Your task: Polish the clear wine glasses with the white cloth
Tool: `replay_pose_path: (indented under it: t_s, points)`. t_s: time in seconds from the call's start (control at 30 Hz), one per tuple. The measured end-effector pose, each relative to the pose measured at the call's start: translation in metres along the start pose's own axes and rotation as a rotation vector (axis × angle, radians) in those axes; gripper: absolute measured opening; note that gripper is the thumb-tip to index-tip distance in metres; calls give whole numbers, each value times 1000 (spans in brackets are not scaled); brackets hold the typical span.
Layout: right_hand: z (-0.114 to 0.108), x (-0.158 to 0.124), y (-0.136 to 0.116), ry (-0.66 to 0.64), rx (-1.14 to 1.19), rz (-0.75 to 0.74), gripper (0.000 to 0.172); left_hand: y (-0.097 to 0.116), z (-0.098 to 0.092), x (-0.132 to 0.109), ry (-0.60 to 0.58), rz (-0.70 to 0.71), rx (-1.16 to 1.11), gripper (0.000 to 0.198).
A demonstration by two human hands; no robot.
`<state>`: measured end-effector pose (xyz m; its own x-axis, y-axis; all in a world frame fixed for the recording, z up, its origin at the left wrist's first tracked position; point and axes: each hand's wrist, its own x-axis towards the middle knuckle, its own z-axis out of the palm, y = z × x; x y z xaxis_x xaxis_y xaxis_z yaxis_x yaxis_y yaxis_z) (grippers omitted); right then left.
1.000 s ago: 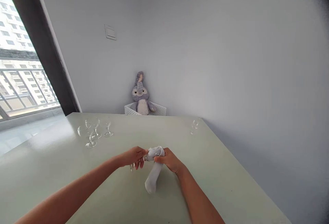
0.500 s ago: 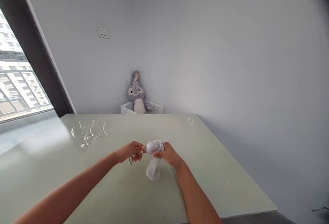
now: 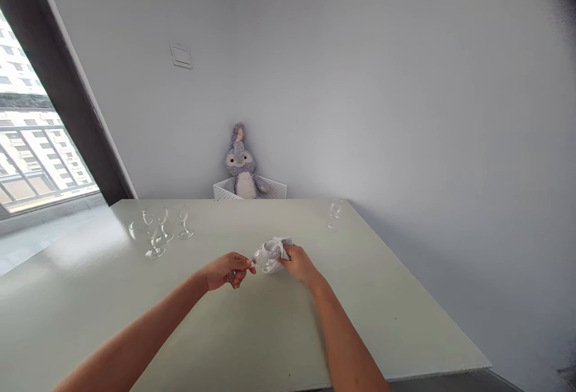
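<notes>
My left hand (image 3: 231,270) is closed round the stem of a clear stemmed glass (image 3: 260,258), which lies tilted sideways with its bowl toward the right. A white cloth (image 3: 272,266) is bunched at the mouth of that bowl. Pinched on the cloth is my right hand (image 3: 297,262), fingers closed; some fingertips are hidden behind the fabric. Both hands are held over the pale table (image 3: 360,296). Whether cloth reaches deep into the bowl I cannot tell.
Several clear stemmed glasses (image 3: 155,252) stand upright at the table's left. A lone small glass (image 3: 333,215) stands at the far right. Behind the back edge, a grey plush toy (image 3: 245,183) sits in a white perforated basket (image 3: 276,191). A wall borders the right side.
My right hand has drawn slightly right and the cloth is pulled partly out of the bowl. Its hanging end has come up. The left hand keeps hold of the stem.
</notes>
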<state>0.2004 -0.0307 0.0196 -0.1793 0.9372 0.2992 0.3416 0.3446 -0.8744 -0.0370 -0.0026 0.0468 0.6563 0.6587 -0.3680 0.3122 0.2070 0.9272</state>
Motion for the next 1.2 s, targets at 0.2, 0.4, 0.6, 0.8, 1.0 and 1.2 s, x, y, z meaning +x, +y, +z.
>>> replay_pose_path:
  t_s: [0.2,0.4,0.6,0.8,1.0,1.2]
  points:
    - [4,1,3,470,-122,-53,33,-15,-7,16,385,0,241,47]
    - [49,-11,-31,13,-371,-423,37,-11,14,12,576,93,910,24]
    - [38,2,-7,189,96,101,31,-10,38,-4,487,463,1400,29]
    - [31,10,11,312,827,378,39,-15,44,7,634,398,1227,39]
    - [55,7,-2,337,1318,390,45,-17,54,33,807,451,879,40]
    - [78,-1,-12,218,1120,262,43,-20,71,54,1058,523,606,37]
